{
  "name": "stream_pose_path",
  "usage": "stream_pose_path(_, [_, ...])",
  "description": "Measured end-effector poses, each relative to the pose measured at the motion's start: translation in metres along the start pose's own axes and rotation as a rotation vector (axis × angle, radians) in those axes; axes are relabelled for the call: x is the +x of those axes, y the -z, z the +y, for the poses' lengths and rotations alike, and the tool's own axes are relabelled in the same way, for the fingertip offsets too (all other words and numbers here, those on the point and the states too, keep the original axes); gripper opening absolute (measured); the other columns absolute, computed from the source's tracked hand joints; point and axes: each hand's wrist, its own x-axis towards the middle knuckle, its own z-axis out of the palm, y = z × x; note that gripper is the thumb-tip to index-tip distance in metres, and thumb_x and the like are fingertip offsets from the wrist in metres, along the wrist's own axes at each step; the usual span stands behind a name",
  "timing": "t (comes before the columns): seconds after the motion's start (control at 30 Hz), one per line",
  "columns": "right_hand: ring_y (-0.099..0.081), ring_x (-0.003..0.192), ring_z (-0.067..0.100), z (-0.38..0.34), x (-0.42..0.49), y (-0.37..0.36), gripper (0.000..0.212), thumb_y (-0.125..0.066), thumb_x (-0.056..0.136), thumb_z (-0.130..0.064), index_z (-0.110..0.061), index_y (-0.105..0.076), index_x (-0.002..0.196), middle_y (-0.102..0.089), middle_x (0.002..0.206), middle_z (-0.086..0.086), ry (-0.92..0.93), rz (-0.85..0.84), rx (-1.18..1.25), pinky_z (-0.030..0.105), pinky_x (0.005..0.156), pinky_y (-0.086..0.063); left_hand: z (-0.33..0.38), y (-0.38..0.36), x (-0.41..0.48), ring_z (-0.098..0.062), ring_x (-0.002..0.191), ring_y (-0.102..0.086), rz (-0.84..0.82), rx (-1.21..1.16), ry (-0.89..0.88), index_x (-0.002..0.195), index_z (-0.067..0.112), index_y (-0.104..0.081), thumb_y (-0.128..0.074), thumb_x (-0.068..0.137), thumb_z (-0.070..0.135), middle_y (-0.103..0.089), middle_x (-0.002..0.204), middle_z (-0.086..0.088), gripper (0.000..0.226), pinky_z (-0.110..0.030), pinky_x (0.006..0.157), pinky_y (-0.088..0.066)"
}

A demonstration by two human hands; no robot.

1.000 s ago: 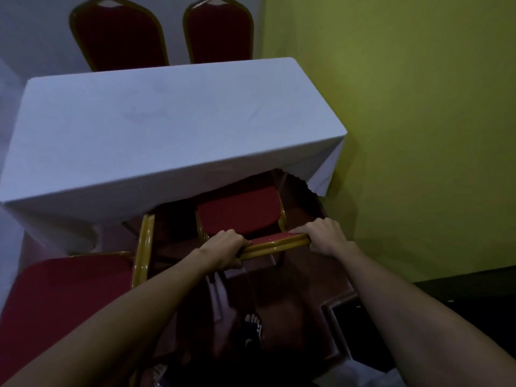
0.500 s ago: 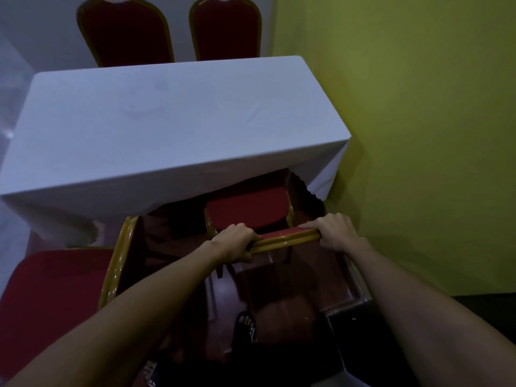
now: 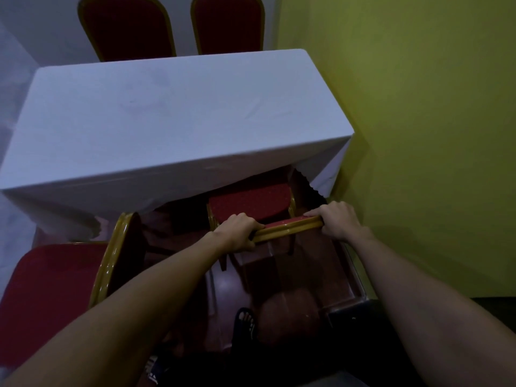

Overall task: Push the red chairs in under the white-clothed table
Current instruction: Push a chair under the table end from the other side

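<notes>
Since the earlier frame the red chair is going deeper; less of its seat is showing under the white tablecloth. I am seeing the left hand and the right hand both wrapped closed on the gold top rail of its backrest. The yellow-green wall is standing near on the right. I am judging that a crooked push could be catching the hanging cloth or pinching the right knuckles there. A second red chair is waiting beside, not pushed in.
</notes>
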Motion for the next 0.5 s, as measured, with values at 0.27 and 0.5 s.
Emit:
stream_pose_path(0.27, [-0.065,0.099,0.028,-0.008,-0.023,-0.009,0.054,-0.053,0.089,-0.021,-0.049,-0.048,0.135,-0.070,0.108,0.003,0.077,0.006,-0.010,0.032,0.072,-0.045,-0.001,-0.005,-0.015,-0.023,0.093,-0.064,-0.097,0.045,-0.073,0.128,0.020,-0.057,-0.069,0.076,0.024,-0.069,0.103,-0.007,0.054,-0.032,0.074,-0.048])
stream_pose_path(0.5, [-0.066,0.095,0.028,-0.013,-0.043,-0.028,0.057,-0.056,0.086,-0.026,-0.048,-0.046,0.137,-0.071,0.104,0.002,0.096,0.028,-0.009,0.029,0.067,-0.041,0.001,-0.007,-0.028,-0.011,0.077,-0.057,-0.164,0.057,-0.125,0.123,0.019,-0.061,-0.074,0.075,0.029,-0.051,0.071,0.015,0.051,-0.024,0.068,-0.042])
